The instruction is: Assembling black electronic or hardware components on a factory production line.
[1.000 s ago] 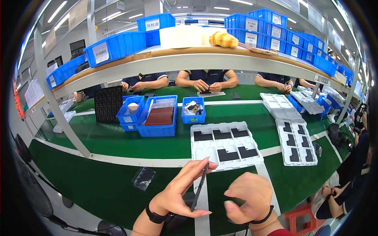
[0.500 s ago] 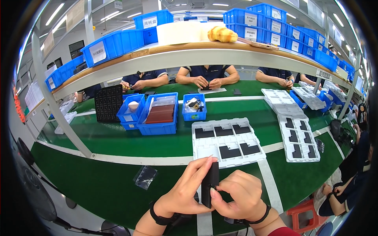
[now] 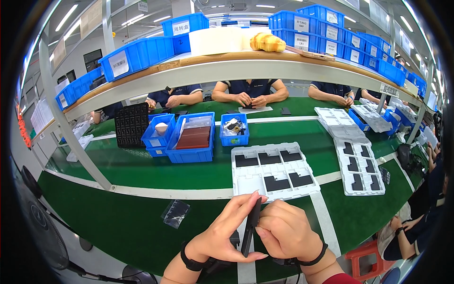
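Observation:
My left hand (image 3: 218, 233) holds a flat black rectangular part (image 3: 250, 229) upright by its two ends, thumb at the lower end and fingers at the upper. The part leans a little, its narrow edge turned toward me. Against its right face, my right hand (image 3: 294, 235) is closed, with fingers curled and thumb tucked in; whatever they pinch is hidden. Just beyond my hands lies a white compartment tray (image 3: 248, 183) holding several black L-shaped pieces (image 3: 276, 182). Each wrist wears a black band.
A small clear plastic bag (image 3: 175, 214) lies left of my hands. Blue bins (image 3: 190, 156) stand farther back, beside a black tray (image 3: 131, 125). Another white tray (image 3: 358, 187) is on the right. A shelf (image 3: 236, 71) with blue bins spans the bench; several people sit across and alongside.
The black part has turned, showing less of its broad face and leaning its top rightward. My right fingers have curled tighter and shifted slightly along its right side.

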A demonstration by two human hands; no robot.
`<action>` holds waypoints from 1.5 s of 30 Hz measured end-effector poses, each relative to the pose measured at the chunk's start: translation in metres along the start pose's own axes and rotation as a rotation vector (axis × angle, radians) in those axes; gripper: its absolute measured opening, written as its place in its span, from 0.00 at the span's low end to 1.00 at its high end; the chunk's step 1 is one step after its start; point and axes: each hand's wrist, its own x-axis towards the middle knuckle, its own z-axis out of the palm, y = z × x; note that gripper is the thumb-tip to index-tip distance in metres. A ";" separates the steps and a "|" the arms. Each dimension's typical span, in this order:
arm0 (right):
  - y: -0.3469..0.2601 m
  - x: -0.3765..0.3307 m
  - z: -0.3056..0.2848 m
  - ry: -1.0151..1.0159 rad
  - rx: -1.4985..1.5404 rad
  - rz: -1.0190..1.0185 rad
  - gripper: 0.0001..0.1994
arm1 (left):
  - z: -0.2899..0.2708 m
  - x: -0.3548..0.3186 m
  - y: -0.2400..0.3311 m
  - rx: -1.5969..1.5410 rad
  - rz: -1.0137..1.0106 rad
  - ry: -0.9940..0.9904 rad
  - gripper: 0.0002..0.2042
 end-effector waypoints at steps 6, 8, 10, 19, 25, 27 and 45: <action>-0.002 0.001 -0.001 -0.032 0.005 -0.026 0.06 | -0.001 -0.002 0.005 0.064 0.023 0.016 0.49; 0.001 0.000 0.000 -0.033 0.000 -0.022 0.06 | 0.001 -0.001 0.003 0.093 0.031 0.032 0.49; 0.000 0.001 0.000 -0.029 0.016 -0.021 0.06 | 0.001 -0.001 0.005 0.117 0.025 0.039 0.49; -0.002 0.003 -0.003 -0.058 0.085 -0.021 0.06 | 0.000 -0.004 0.009 0.182 0.035 0.022 0.45; -0.001 0.002 -0.008 -0.095 0.126 -0.041 0.06 | 0.002 -0.003 0.016 0.201 0.047 0.034 0.45; 0.000 0.003 -0.008 -0.084 0.127 -0.066 0.06 | 0.003 -0.002 0.019 0.181 0.040 0.037 0.45; -0.010 0.000 0.000 0.118 -0.112 0.062 0.07 | 0.009 -0.003 0.016 0.398 -0.046 0.153 0.45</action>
